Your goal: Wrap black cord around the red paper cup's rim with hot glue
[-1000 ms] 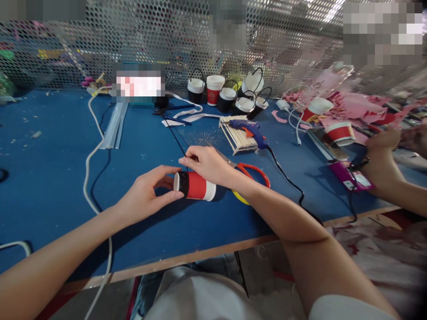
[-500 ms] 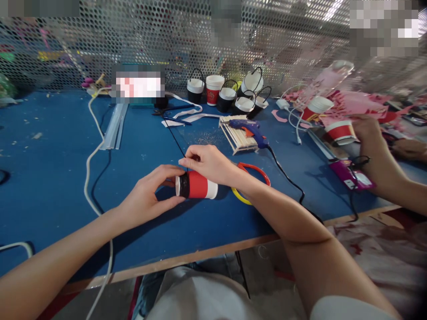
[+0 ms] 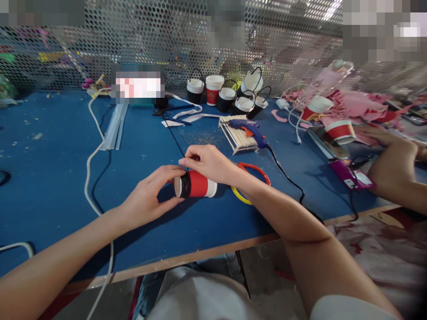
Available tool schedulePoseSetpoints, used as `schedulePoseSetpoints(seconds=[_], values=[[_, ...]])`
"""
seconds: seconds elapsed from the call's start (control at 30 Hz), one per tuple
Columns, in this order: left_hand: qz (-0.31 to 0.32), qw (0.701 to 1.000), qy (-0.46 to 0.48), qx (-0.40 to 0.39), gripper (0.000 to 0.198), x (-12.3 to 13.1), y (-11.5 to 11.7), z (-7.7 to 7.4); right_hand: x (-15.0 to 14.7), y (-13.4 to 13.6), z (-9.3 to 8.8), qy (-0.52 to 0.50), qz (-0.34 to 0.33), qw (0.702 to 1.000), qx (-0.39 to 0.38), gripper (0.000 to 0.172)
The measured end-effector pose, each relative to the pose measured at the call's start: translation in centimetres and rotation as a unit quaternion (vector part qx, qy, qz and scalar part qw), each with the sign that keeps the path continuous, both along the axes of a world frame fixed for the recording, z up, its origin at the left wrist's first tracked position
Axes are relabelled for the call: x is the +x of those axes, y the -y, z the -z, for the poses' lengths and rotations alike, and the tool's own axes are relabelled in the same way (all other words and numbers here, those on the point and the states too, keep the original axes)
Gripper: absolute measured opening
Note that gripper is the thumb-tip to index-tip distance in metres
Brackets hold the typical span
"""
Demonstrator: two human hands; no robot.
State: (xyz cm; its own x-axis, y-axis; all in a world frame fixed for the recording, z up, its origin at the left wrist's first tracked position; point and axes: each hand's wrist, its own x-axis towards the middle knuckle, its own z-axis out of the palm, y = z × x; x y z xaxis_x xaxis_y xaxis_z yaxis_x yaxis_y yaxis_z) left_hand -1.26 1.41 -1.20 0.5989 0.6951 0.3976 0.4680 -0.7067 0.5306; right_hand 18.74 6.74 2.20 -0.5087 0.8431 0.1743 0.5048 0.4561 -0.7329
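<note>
A red and white paper cup [image 3: 199, 184] lies on its side on the blue table in front of me, with black cord wound round its left end. My left hand [image 3: 151, 191] grips that end between thumb and fingers. Just above the cup, my right hand [image 3: 208, 163] pinches the black cord [image 3: 175, 140], which runs taut from the back of the table down to the cup. Under my right forearm lie scissors with a red and yellow handle [image 3: 255, 169].
A blue glue gun [image 3: 248, 128] rests on a rack of wooden sticks [image 3: 235, 138]. Behind it stand several black-wrapped cups with handles [image 3: 227, 98]. Clear glue sticks [image 3: 115, 126] and a white cable [image 3: 88, 169] lie left. Another person's hand [image 3: 383, 135] is at the right.
The cup has turned a little and shifted slightly left in my left hand. The other person's hand has moved away from the cup at the right.
</note>
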Motion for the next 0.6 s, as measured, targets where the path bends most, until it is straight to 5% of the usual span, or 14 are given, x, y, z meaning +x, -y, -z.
schedulePoseSetpoints(seconds=[0.23, 0.6], values=[[0.010, 0.997, -0.029, 0.077, 0.037, 0.22, 0.13, -0.46, 0.08, -0.40, 0.17, 0.007, 0.005, 1.000, -0.002, 0.029], [0.023, 0.994, -0.046, 0.092, 0.035, 0.20, 0.16, -0.51, 0.12, -0.72, 0.52, 0.014, -0.011, 1.000, 0.003, 0.030]])
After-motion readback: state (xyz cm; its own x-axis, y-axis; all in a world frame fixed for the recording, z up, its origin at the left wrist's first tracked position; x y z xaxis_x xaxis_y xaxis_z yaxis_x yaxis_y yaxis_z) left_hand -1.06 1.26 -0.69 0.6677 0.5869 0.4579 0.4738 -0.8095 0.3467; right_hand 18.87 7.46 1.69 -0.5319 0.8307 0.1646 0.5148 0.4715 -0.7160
